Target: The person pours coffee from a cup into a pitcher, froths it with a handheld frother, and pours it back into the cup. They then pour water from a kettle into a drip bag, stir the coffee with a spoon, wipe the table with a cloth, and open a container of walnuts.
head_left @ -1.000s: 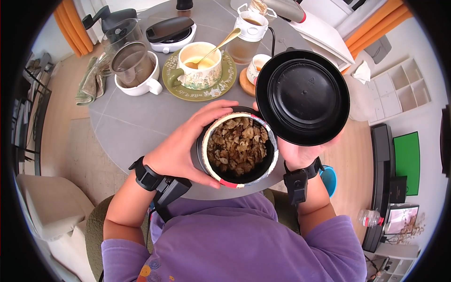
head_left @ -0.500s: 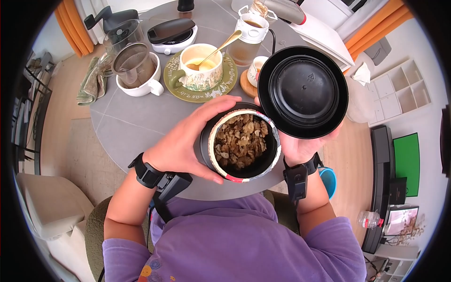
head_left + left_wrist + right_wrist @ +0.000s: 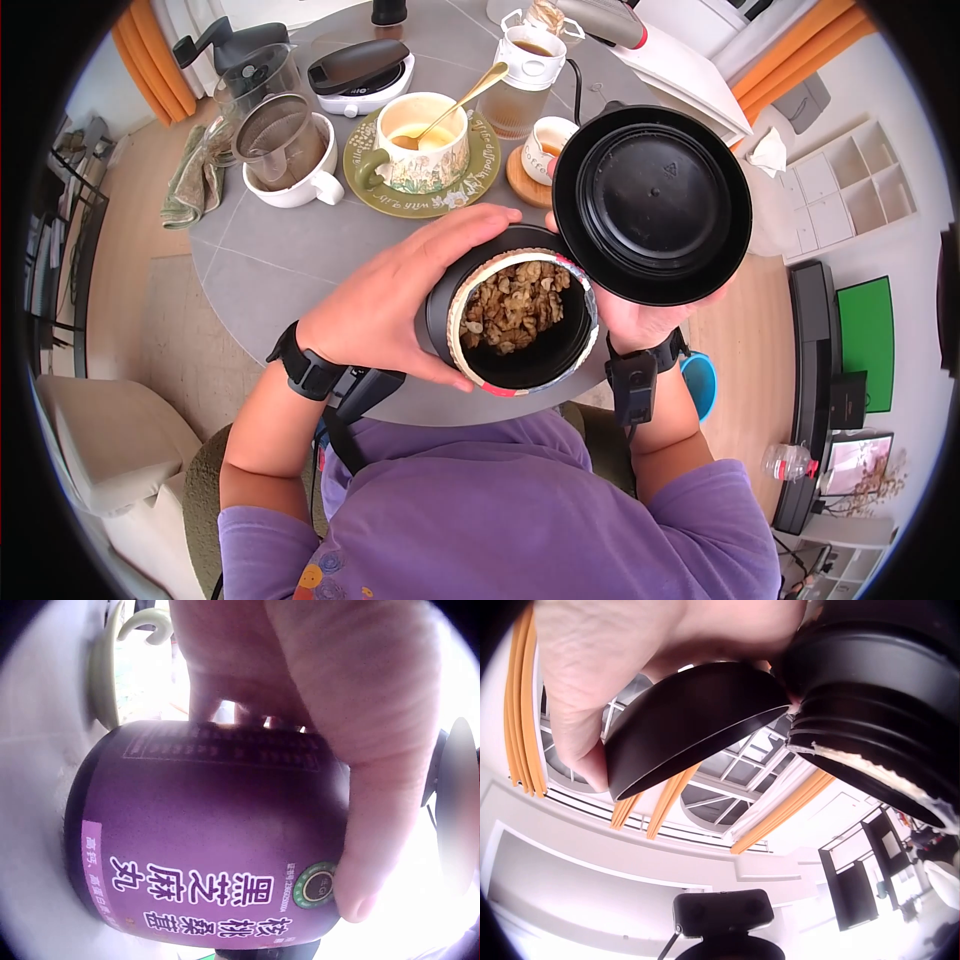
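Walnut-like pieces (image 3: 515, 308) have slid toward the upper left inside the jar (image 3: 210, 802) since the earlier frame — bare dark wall now shows at the lower right — and the jar has shifted slightly rightward. It is held before the person's chest, its torn-edged mouth tilted toward the head camera, probably so that the contents can be seen. The left hand (image 3: 385, 295) spans widely round its side, thumb and fingers bent against the wall, which seems a steady way for such a broad body. The right hand (image 3: 640, 322) grips the lid (image 3: 655, 195) by its edge, close beside the mouth, perhaps to keep the opening free. Farther on, a painted cup (image 3: 425, 165) stands on a green saucer (image 3: 487, 170), its spoon (image 3: 465, 100) leaning on the rim. A strainer (image 3: 275, 140) sits in the white mug (image 3: 325, 187) — likely for catching drips. Behind stands a scale (image 3: 368, 100).
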Action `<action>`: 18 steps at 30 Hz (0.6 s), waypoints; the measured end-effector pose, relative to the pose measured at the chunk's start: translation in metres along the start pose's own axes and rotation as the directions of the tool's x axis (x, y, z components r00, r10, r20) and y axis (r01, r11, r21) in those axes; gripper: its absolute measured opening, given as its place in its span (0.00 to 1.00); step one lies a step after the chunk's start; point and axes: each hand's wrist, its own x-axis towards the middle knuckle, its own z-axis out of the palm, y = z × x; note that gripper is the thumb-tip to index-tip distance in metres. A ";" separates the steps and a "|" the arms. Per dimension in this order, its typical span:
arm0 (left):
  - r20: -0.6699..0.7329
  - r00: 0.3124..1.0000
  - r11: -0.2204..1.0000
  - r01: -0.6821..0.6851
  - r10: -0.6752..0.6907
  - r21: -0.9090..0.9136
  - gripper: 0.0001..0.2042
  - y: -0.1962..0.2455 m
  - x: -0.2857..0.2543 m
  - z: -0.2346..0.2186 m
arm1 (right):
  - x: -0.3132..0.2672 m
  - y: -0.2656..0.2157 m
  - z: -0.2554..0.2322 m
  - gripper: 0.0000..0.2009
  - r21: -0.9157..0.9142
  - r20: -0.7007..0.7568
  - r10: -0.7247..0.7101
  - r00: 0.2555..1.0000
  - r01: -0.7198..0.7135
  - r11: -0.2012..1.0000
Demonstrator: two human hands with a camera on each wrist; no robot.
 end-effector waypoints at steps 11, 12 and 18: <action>0.032 0.999 0.998 0.028 -0.030 0.047 0.52 0.005 0.003 0.001 | -0.002 -0.003 -0.003 0.51 0.026 0.025 -0.018 1.000 0.018 1.000; 0.032 0.999 0.999 0.029 -0.031 0.046 0.53 0.004 0.004 0.000 | -0.001 -0.003 -0.004 0.51 0.019 0.053 -0.022 0.998 0.021 1.000; 0.042 0.996 0.989 0.082 -0.078 -0.124 0.56 -0.008 0.009 0.000 | 0.009 -0.006 -0.006 0.46 -0.029 0.134 -0.018 0.991 0.022 0.999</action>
